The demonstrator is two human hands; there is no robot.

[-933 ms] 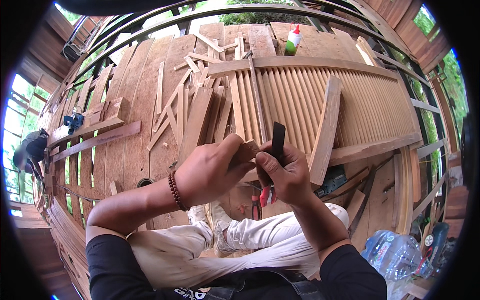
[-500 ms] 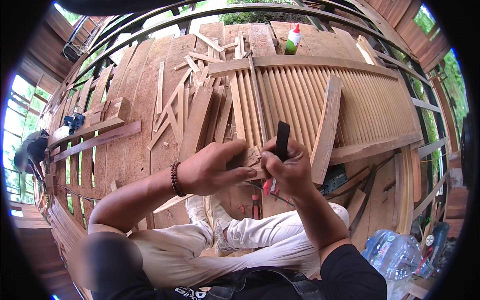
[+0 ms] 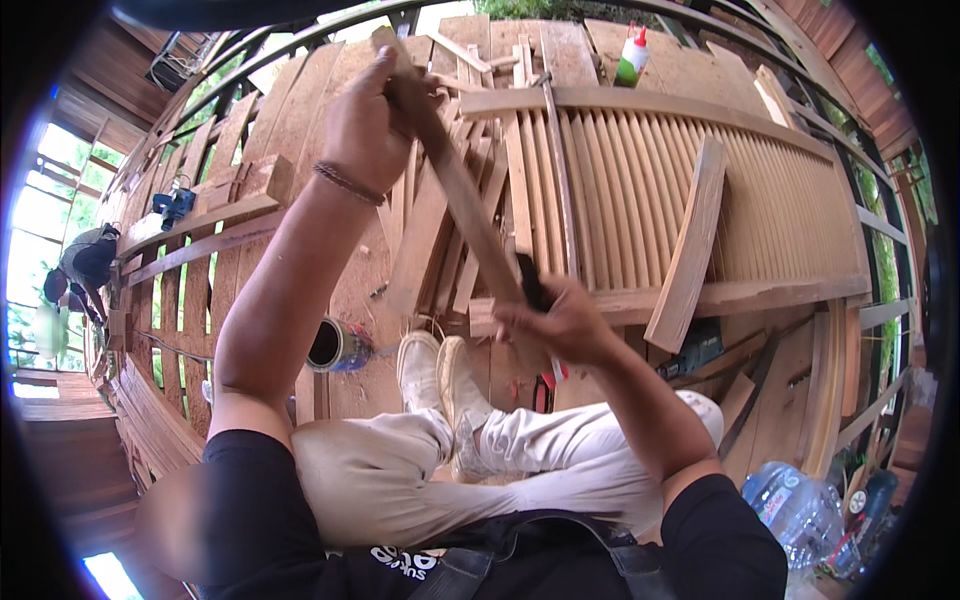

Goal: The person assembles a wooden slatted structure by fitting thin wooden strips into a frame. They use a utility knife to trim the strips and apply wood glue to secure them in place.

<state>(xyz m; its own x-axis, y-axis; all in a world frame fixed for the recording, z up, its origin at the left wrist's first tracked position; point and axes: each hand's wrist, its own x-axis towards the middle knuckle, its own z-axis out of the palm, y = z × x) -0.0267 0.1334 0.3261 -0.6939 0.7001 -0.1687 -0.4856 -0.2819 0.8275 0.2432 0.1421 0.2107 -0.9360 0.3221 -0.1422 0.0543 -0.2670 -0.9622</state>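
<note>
A long wooden strip (image 3: 458, 185) slants across the space before me, raised above the boards. Near its far end my left hand (image 3: 372, 125), a beaded bracelet on the wrist, is closed around it. My right hand (image 3: 568, 318) is by the strip's near end, fingers curled, with a black flat-looking handle (image 3: 532, 284) standing up out of the grip. What the handle belongs to is hidden. To the right lies a wooden louvred panel (image 3: 640, 200), with a thin metal bar (image 3: 558, 180) across its slats and a loose board (image 3: 690, 240) resting on it.
Wood offcuts (image 3: 425, 250) lie piled left of the panel. An open can (image 3: 340, 346) stands by my feet. A glue bottle (image 3: 631, 58) is at the back, a power tool (image 3: 700, 350) under the panel's near edge, a water jug (image 3: 795, 510) at right. Another person (image 3: 88, 262) bends at far left.
My left hand has moved from beside my right hand to far forward and left, now on the raised strip. The black handle stays in my right hand. The view has shifted slightly.
</note>
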